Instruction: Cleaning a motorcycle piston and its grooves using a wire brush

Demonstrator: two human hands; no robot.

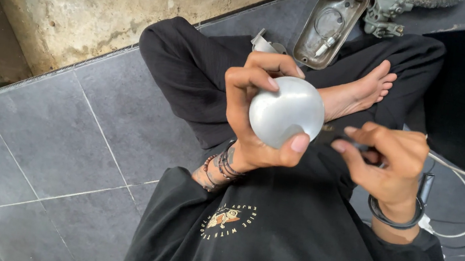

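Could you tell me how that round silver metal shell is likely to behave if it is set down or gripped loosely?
The silver metal shell looks smooth and polished, so probably slippery. Its domed shape would likely roll or rock. The left hand wraps it with fingers spread.

I can't make out the dark tool (364,150) pinched in my right hand (384,162) — the fingers cover it. The carburettor-like part (385,15) is cut off by the top edge.

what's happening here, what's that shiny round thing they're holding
A person sits cross-legged on a grey tiled floor. Their left hand wraps around a smooth, rounded silver metal dome. The right hand pinches a thin dark tool aimed at the dome's edge; what kind of tool is unclear. A metal cover and another grey machine part lie beyond the knees.
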